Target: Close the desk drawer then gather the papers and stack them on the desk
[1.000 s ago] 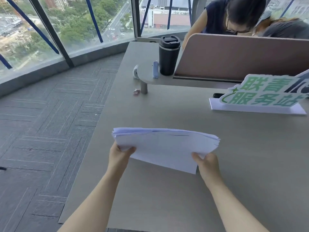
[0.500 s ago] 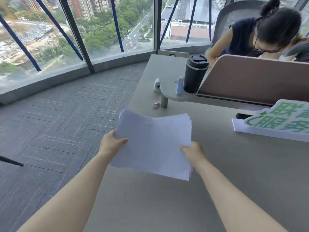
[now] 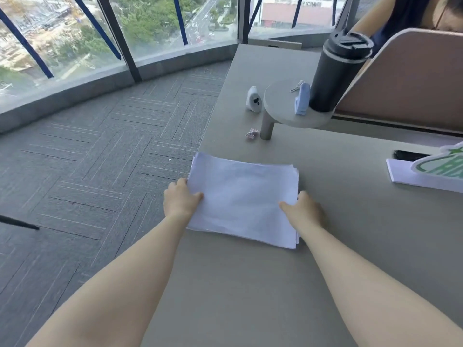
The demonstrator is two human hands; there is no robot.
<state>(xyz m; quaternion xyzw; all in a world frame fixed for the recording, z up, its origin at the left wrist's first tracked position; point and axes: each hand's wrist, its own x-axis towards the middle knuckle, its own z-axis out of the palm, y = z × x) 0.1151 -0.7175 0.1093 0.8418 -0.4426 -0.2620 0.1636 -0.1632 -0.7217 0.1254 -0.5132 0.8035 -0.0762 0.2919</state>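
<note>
While flat on desk (image 3: pixel 275 284), papers (image 3: pixel 241 196) betw both hands, left hand (image 3: pixel 181 199) & right hand (image 3: pixel 304 209) gripping side edges

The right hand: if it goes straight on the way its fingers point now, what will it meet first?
The right hand points left across the paper stack, so it would probably meet the left hand gripping the opposite edge; depth looks similar.

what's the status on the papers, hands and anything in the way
Left hand and right hand grip the sides of the paper stack. Stack lies flat on the desk, at its left edge. Nothing in the way.
</note>
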